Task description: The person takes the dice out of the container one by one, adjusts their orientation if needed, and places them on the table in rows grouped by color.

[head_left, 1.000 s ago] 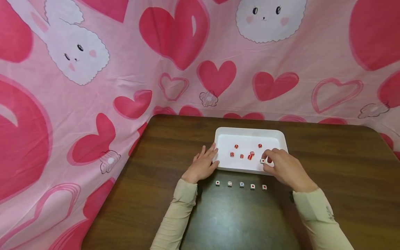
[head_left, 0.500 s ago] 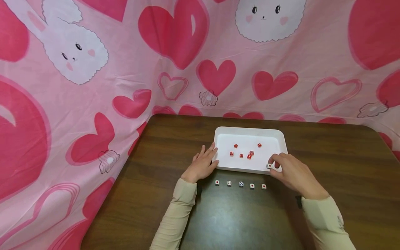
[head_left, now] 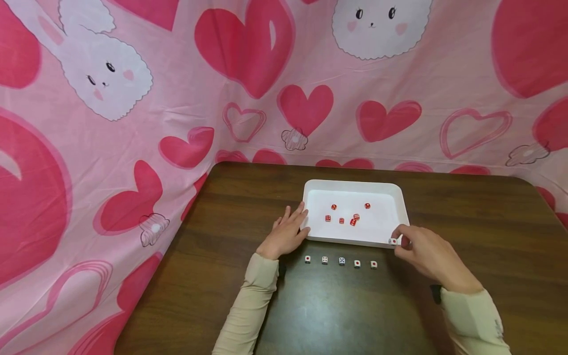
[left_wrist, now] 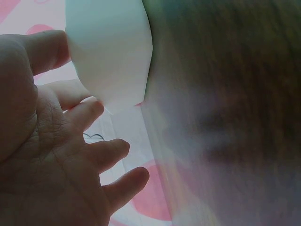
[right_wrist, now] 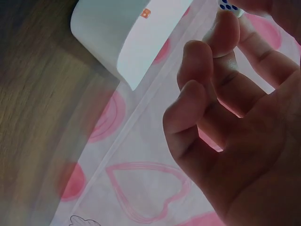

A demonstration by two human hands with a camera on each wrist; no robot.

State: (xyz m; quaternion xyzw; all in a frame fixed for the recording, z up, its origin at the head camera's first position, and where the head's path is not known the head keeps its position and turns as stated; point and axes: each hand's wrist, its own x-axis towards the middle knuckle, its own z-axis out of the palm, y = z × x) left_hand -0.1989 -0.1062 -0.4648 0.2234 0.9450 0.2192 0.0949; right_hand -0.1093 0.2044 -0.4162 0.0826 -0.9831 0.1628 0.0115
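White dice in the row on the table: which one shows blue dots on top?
The middle die of the five; the other four dice show red dots on top.

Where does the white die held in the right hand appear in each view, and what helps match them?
Head: right of centre, below mid-height; the white die is pinched in the right hand by the near right corner of the white tray.
Left wrist: not in the picture.
Right wrist: top edge, right of centre; white die only partly visible.
Shared landmark: the white tray, in all three.
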